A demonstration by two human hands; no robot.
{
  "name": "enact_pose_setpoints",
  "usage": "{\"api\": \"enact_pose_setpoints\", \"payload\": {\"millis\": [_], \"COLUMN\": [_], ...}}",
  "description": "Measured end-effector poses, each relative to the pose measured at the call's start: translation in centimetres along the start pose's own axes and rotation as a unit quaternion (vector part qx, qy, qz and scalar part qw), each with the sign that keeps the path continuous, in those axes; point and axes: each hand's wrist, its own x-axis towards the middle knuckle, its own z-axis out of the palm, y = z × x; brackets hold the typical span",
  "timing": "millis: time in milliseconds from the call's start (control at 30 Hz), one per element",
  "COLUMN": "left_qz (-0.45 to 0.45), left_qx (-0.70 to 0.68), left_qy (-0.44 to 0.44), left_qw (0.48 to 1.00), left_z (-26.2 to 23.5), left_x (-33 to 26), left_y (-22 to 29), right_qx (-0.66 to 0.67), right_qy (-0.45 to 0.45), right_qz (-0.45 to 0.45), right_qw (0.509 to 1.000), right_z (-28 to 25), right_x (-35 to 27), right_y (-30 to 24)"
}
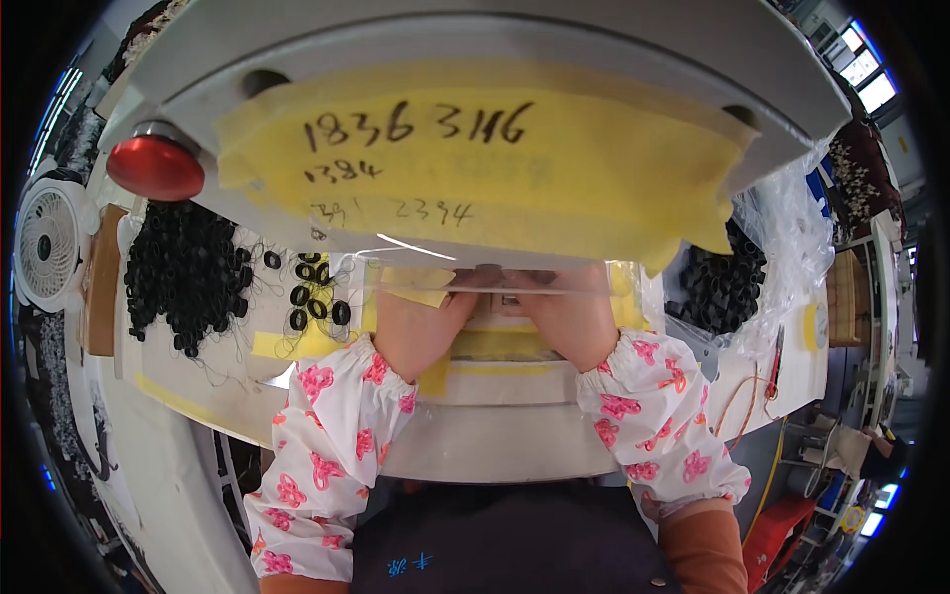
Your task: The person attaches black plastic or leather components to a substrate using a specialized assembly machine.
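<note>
My left hand (421, 325) and my right hand (568, 315) reach side by side under the front of a grey machine housing (554, 49). A small metal fixture (507, 303) sits between them at the machine's bed. The housing's lower edge, a clear guard and yellow tape cover most of my fingers, so what they hold, if anything, is hidden. Left of my left hand, several small black coils (317, 308) with fine wire tails lie loosely grouped. Both forearms wear white sleeves with pink patterns.
A heap of black coils (183, 272) with tangled wires lies far left, near a white fan (49, 243). At right, more black ring-shaped parts (722, 287) lie beside clear plastic (792, 257). A red push button (155, 168) juts from the housing. A yellow tape roll (814, 327) stands at the right.
</note>
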Motion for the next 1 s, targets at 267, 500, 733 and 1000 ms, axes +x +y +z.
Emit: {"api": "enact_pose_setpoints", "payload": {"millis": [267, 500, 733, 1000], "left_qz": [0.096, 0.145, 0.055, 0.034], "left_qx": [0.194, 0.224, 0.083, 0.025], "left_qy": [0.056, 0.023, -0.017, 0.02], "left_qw": [0.975, 0.964, 0.995, 0.999], "left_z": [2.3, 1.5, 0.6, 0.9], "left_x": [0.2, -0.3, 0.3, 0.3], "left_y": [-2.0, -2.9, -2.5, -2.0], "right_qx": [-0.253, -0.333, -0.432, -0.446], "right_qy": [0.001, -0.039, -0.042, -0.048], "right_qz": [-0.253, -0.256, -0.257, -0.244], "right_qw": [0.934, 0.907, 0.863, 0.86], "right_z": [-1.1, -0.6, 0.2, 0.3], "right_x": [-1.6, -2.6, -3.4, -3.4], "right_y": [-0.1, -0.4, -0.5, -1.1]}}
